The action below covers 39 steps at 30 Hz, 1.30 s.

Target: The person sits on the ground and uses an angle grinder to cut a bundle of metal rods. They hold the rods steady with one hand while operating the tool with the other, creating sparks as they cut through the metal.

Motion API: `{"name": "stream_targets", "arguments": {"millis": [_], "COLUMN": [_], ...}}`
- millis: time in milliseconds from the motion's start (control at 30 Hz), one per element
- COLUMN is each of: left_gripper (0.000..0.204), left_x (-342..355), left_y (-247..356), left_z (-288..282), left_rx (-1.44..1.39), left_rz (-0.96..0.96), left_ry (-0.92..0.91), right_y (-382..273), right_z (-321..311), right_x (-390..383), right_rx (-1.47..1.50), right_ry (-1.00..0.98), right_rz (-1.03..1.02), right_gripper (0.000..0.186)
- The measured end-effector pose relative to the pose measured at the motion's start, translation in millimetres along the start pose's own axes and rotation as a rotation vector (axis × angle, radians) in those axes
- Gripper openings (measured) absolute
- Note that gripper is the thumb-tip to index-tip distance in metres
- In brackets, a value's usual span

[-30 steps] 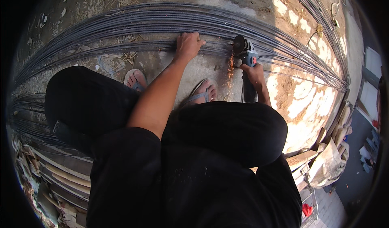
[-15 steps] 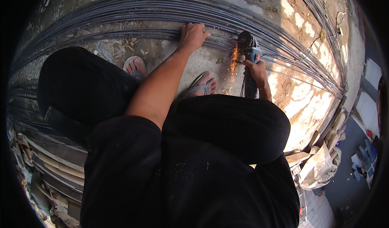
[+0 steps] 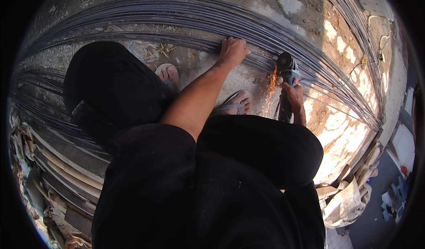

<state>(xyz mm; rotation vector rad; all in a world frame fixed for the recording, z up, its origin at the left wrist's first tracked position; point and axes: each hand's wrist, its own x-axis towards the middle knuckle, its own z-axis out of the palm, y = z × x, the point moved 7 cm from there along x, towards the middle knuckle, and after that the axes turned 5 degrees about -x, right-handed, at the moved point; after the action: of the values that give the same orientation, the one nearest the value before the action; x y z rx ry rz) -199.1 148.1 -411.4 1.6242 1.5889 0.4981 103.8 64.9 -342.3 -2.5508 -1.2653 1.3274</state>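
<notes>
- The angle grinder (image 3: 290,78) stands at the near edge of the steel rods (image 3: 190,16), right of the person's feet; its dark disc (image 3: 284,60) is tilted, and the exact spot where it meets metal is hard to make out behind the glare of the sparks (image 3: 271,87).
- The right hand (image 3: 294,96) is closed round the grinder's body, thumb on the near side (the other fingertips are out of sight beneath it); the knee cuts off the handle's lower end.
- The left hand (image 3: 233,51) lies on the nearer rods, fingers bent and thumb sticking out to the right; the fingertips are hidden, so I cannot tell whether it grips or only presses.
- The left knee hides part of the rods; both sandalled feet (image 3: 241,103) are partly covered by the legs.
- Compared with a second ago, the spray is thicker, hands and grinder keep much the same places over the rods, and the whole view has shifted, bringing more of a pale perforated object (image 3: 374,0) into the upper right.
</notes>
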Motion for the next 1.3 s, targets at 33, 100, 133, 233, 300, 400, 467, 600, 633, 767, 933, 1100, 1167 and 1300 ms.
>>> {"name": "stream_targets", "arguments": {"millis": [33, 100, 133, 233, 300, 400, 467, 600, 633, 767, 933, 1100, 1167, 1300], "left_gripper": [0.028, 0.027, 0.028, 0.029, 0.030, 0.030, 0.030, 0.030, 0.030, 0.029, 0.029, 0.029, 0.030, 0.031], "left_x": [-1, 1, 3, -1, -1, -5, -3, 3, 4, -4, 0, -1, 0, 6], "left_y": [-2, 0, 7, 9, -3, -4, -2, 4, 2, -4, 7, 6, 5, 14], "left_z": [1, 14, 18, 28, 21, 16, 17, 18, 19, 19, 15, 3, 0, 7], "left_rx": [-0.030, -0.045, -0.029, -0.033, -0.038, -0.103, -0.107, -0.061, -0.062, -0.070, -0.054, -0.033, 0.026, -0.002], "left_rz": [-0.032, -0.021, -0.031, -0.016, -0.045, -0.060, -0.057, -0.035, -0.044, -0.047, -0.019, -0.049, -0.051, -0.058], "left_ry": [-0.015, -0.002, -0.044, -0.055, -0.068, -0.045, -0.014, 0.046, 0.014, 0.023, -0.060, -0.082, -0.060, -0.134], "right_y": [-10, 0, -1, 8, 7, -6, -6, -6, -5, 8, 29, 5, 2, 5], "right_z": [2, 1, -4, 5, 19, 23, 17, 13, 13, 13, 10, -5, 0, -11], "right_x": [-11, -10, -17, -9, 4, 9, 9, 10, 10, 4, 0, -10, -7, -9], "right_rx": [0.093, 0.144, 0.149, 0.253, 0.271, 0.263, 0.260, 0.280, 0.279, 0.278, 0.319, 0.049, 0.079, 0.072], "right_ry": [0.024, 0.026, 0.045, 0.009, -0.023, -0.034, -0.031, -0.013, -0.015, -0.021, 0.000, 0.050, 0.024, 0.061], "right_rz": [-0.002, -0.018, 0.007, -0.085, -0.053, -0.058, -0.056, -0.046, -0.046, -0.028, -0.018, 0.038, 0.087, -0.022], "right_gripper": [0.029, 0.024, 0.025, 0.028, 0.027, 0.027, 0.027, 0.027, 0.027, 0.027, 0.026, 0.030, 0.037, 0.036]}}
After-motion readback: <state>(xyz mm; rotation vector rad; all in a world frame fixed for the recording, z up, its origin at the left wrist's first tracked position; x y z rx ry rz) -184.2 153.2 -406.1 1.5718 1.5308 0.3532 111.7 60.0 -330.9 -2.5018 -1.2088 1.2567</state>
